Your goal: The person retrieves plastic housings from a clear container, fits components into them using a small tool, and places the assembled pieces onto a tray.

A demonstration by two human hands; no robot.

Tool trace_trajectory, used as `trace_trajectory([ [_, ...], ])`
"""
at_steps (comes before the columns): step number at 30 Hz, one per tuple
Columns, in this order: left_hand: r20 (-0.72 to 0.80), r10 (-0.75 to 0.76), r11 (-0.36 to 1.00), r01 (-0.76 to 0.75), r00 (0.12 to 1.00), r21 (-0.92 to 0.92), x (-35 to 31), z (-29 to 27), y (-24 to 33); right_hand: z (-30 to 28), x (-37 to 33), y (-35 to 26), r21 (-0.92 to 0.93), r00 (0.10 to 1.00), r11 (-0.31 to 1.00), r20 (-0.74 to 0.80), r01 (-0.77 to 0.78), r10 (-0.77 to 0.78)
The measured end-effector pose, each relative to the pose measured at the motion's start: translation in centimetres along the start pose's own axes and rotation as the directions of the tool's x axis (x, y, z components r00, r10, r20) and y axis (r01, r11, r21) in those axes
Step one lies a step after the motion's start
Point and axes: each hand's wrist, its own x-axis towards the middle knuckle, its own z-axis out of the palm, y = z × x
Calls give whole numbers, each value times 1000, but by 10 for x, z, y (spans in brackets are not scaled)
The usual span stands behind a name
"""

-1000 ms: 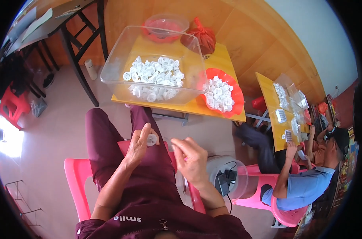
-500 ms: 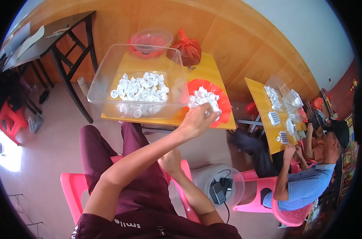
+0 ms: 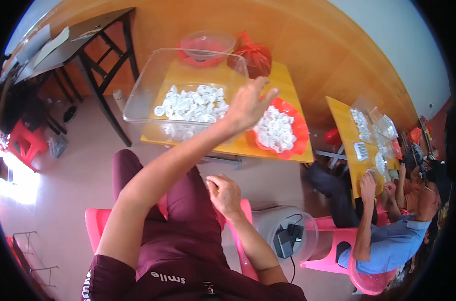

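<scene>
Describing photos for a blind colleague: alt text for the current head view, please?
A left hand, fingers spread, is extended over a yellow table holding a clear bin and red bowl, both containing small white pieces. The right hand is curled near maroon trousers; a co-worker in blue sits at another table.

top (image 3: 188,256): dark maroon, short sleeves | front: white lettering (image 3: 168,277), small pale mark (image 3: 208,287) beside it, unclear | left sleeve (image 3: 110,271): white print (image 3: 87,287), outer edge | trousers (image 3: 195,198): maroon, matching | left hand (image 3: 247,104), right hand (image 3: 226,195): bare
</scene>
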Motion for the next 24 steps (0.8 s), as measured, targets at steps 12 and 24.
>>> trace_trajectory([
  [12, 608, -363, 621, -304, 706, 723, 13, -141, -146, 4, -1, -9, 12, 998, 999, 33, 49, -49],
  [24, 530, -762, 564, -21, 372, 825, 16, -114, -137, 2, 0, -3, 46, 999, 998, 32, 42, -43],
])
